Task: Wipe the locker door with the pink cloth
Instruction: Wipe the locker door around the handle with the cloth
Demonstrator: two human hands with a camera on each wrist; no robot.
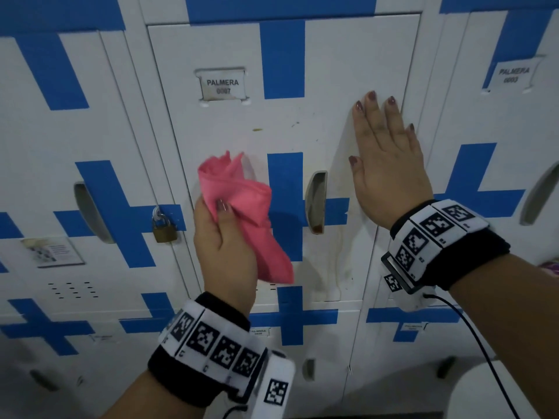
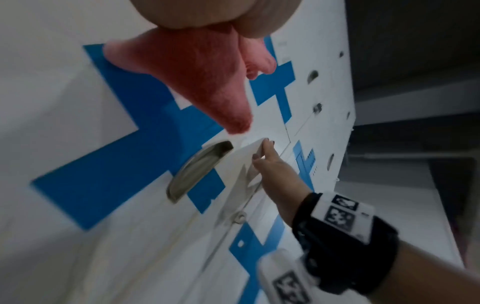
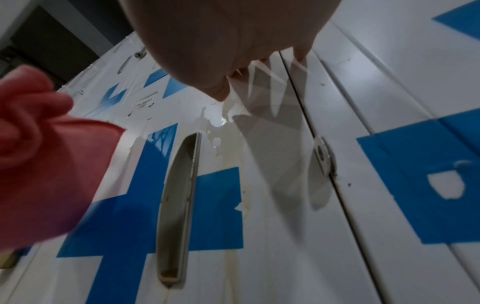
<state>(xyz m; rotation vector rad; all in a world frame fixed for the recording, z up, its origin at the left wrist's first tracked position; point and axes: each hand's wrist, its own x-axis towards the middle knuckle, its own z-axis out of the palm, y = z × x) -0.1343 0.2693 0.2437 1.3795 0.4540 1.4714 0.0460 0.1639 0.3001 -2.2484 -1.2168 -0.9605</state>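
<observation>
The white locker door [image 1: 332,71] with a blue cross fills the middle of the head view; it carries a label and yellowish stains and drip marks near its recessed handle [image 1: 316,201]. My left hand [image 1: 223,237] grips the bunched pink cloth [image 1: 245,207] in front of the door's lower left, left of the handle. The cloth [image 2: 205,78] hangs from my fingers in the left wrist view and shows at the left edge [image 3: 52,160] of the right wrist view. My right hand [image 1: 384,152] presses flat on the door's right edge, fingers straight and pointing up.
More white lockers with blue crosses surround the door. The left neighbour carries a brass padlock [image 1: 163,228] and a paper notice [image 1: 51,251]. A hinge or latch [image 3: 322,156] sits on the door's right seam. A black cable [image 1: 481,352] hangs from my right wristband.
</observation>
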